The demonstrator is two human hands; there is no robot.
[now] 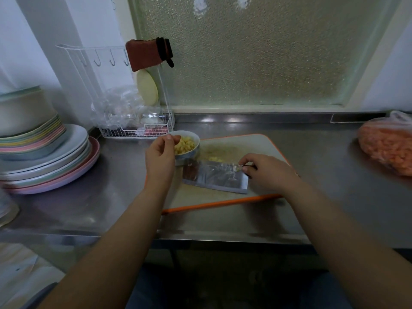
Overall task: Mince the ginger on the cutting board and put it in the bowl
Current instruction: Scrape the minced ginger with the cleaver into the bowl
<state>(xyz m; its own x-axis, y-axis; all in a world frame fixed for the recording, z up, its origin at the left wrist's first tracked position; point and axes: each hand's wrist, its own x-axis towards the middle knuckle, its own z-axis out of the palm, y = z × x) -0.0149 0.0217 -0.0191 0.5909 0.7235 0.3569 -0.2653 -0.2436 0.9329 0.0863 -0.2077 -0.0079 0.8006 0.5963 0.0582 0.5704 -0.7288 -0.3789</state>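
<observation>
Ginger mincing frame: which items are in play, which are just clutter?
In play:
- bowl with minced ginger
- cutting board
- cleaver, gripped by right hand
- left hand, fingers over the bowl

Clutter:
- plate stack
- wire rack
- red cloth
- orange bag

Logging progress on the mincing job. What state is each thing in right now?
bowl: upright beside the board, holding minced ginger.
cutting board: flat on the counter, a few ginger bits left on it.
cleaver: blade lying flat on the board.
right hand: grips the cleaver's handle.
left hand: over the bowl, fingers pinched together.
plates: stacked at left.
</observation>
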